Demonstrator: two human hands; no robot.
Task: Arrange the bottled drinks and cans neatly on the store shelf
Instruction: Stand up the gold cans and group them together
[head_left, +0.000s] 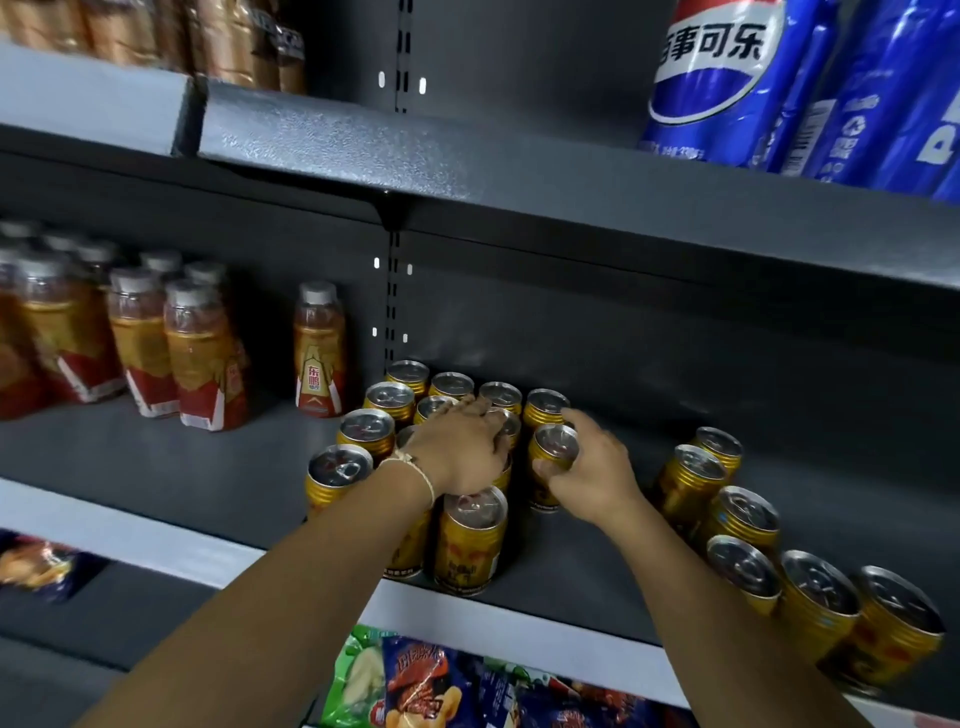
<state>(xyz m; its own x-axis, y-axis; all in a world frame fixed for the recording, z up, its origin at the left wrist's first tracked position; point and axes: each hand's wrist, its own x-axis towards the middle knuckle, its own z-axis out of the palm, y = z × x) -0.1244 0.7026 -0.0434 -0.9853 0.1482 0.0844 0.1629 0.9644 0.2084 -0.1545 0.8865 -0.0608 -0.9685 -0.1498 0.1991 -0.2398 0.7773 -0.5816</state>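
Several gold cans stand in rows on the dark middle shelf (208, 467). My left hand (462, 447) lies over the tops of cans in the middle row, fingers spread and bent over them. My right hand (587, 467) grips one gold can (553, 447) at the right end of the block, thumb on its near side. A front gold can (470, 540) stands at the shelf edge below my left wrist. A second loose group of gold cans (748, 525) runs diagonally to the right.
Amber bottles with red labels (197, 353) stand at the left, one single bottle (319, 351) next to the cans. Blue cola packs (779, 78) sit on the upper shelf. Snack bags (415, 680) lie on the shelf below.
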